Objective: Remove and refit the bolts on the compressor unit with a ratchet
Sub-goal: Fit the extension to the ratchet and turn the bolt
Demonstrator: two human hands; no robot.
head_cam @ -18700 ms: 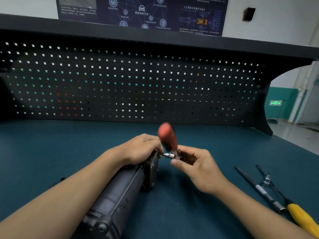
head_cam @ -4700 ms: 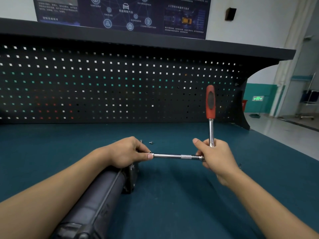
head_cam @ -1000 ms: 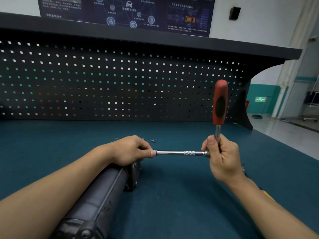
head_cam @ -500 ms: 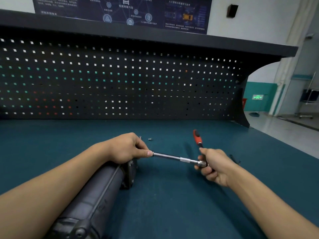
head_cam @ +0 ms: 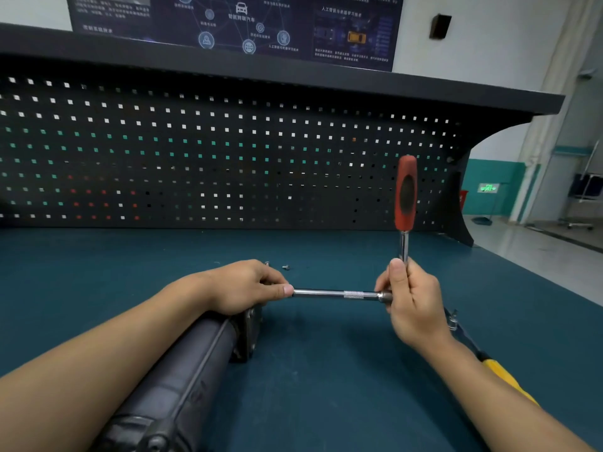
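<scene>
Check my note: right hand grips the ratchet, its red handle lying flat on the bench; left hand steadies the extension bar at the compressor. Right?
One error: the head view shows the ratchet's red handle standing upright above the right hand, not flat on the bench. The rest holds.

A single wide-angle view from the person's head looks forward and down, close over the left hand (head_cam: 244, 285) and right hand (head_cam: 414, 305), facing the black pegboard (head_cam: 228, 158)

the wall poster (head_cam: 241, 27) reads "智能网联汽车" and "人工智能与机器学习技术".
</scene>
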